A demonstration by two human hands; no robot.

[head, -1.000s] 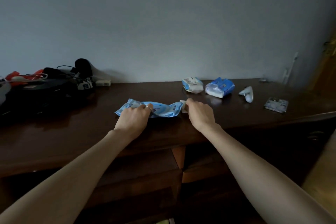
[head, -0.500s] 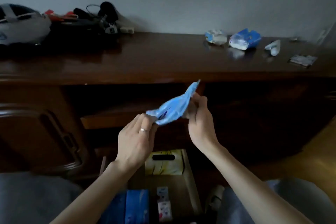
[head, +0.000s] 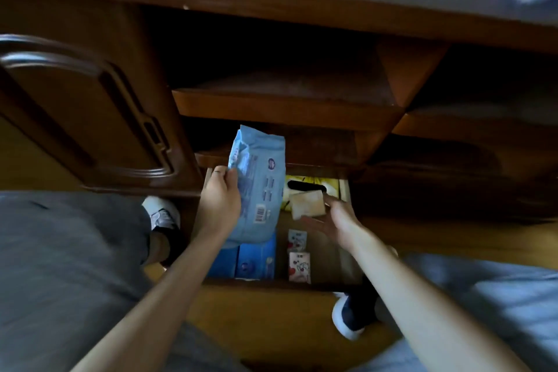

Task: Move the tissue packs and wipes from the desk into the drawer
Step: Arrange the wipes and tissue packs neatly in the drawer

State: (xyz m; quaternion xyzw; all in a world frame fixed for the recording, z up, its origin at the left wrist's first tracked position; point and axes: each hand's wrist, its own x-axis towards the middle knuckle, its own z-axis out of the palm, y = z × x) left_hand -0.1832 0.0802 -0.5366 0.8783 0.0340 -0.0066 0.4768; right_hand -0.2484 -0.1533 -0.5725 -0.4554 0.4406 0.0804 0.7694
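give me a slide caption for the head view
Left hand lowers wipes pack and right hand a small packet over open drawer.

A home room, likely a bedroom or study: a dark polished wooden worktop (head: pixel 302 6) with carved cabinet door (head: pixel 84 118), warm wood-plank floor (head: pixel 265 326), and an open drawer (head: pixel 344 251) of household tissue packs (head: pixel 256 260).

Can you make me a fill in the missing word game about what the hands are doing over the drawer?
1. The left hand holds a wipes pack coloured ____.
2. The right hand holds a small ____ pack.
3. Both hands are above the open ____.
4. The yellow tissue box lies at the ____ end of the drawer.

Missing words: blue; tissue; drawer; far
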